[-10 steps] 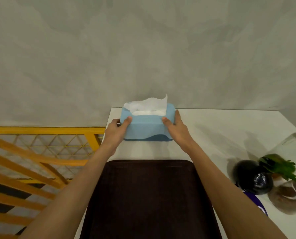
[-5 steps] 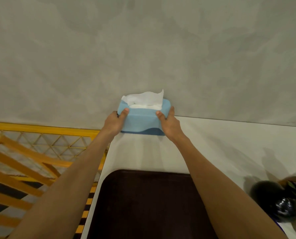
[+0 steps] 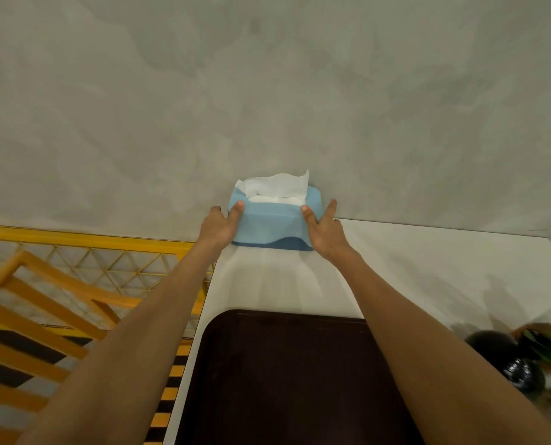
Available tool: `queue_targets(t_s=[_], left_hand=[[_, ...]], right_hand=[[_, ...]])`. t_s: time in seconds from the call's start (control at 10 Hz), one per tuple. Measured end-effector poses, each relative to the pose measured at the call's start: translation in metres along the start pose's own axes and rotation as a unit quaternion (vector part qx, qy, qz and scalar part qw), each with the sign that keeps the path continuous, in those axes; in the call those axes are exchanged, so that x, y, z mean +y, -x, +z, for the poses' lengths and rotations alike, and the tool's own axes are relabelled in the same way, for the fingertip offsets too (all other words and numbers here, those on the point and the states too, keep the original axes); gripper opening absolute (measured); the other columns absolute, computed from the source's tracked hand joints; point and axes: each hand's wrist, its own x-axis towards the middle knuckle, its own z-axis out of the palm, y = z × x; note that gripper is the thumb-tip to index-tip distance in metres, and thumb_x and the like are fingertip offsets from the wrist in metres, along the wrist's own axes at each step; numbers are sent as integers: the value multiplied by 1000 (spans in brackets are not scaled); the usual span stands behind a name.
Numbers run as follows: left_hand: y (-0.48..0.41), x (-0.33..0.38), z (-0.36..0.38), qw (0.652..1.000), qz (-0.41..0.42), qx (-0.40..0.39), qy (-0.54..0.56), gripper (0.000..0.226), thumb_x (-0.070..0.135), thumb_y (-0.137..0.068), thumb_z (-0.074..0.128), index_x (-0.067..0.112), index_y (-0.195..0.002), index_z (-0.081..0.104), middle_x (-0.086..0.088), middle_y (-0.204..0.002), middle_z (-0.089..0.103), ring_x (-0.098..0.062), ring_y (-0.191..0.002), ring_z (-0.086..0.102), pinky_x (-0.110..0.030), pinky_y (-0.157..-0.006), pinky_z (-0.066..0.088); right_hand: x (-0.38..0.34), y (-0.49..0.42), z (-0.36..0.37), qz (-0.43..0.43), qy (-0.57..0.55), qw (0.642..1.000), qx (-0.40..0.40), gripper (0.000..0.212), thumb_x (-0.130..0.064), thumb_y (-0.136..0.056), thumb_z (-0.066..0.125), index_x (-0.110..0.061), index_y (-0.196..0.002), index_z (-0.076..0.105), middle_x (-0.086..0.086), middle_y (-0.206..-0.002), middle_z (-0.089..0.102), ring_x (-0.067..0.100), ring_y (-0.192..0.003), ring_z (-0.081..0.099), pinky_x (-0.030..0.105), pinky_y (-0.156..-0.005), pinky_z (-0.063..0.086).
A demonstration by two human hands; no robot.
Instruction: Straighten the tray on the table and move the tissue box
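gripping tissue box (image 3: pixel 272 224) at table's (image 3: pixel 428 268) far-left corner, against wall (image 3: pixel 267 91).

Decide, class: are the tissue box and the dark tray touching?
Apart. The head view shows a bare strip of white table between the tissue box, held by both hands at the wall, and the tray.

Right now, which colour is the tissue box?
Light blue, darker wavy band at base: tissue box, head view.
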Motion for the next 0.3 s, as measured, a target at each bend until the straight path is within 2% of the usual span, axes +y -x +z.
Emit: queue_targets(t_s=[0.1,0.2,0.3], left_hand=[[19,6,-6,999,14,21,-30,67,51,-95,41,2,-141,34,-18,-141,45,-29,-118,48,-32,-82,35],[49,15,-18,997,29,36,-59,59,39,-96,48,1,-140,37,-19,-141,46,-33,-126,47,-37,-91,41],[82,23,-20,994,56,33,-84,52,25,-94,53,2,-139,39,-19,-138,50,-33,-124,49,-35,-94,42]], right_hand=[[2,17,-15,-13,38,999,1,81,-60,-93,30,-20,-153,-7,24,-153,28,44,-134,39,56,-108,37],[1,45,-33,-20,88,996,2,71,-51,-98,29,-19,-154,2,25,-153,23,44,-136,34,55,-111,33],[0,79,-49,-39,138,990,17,61,-42,-101,31,-15,-152,12,25,-151,25,44,-134,35,53,-109,32]])
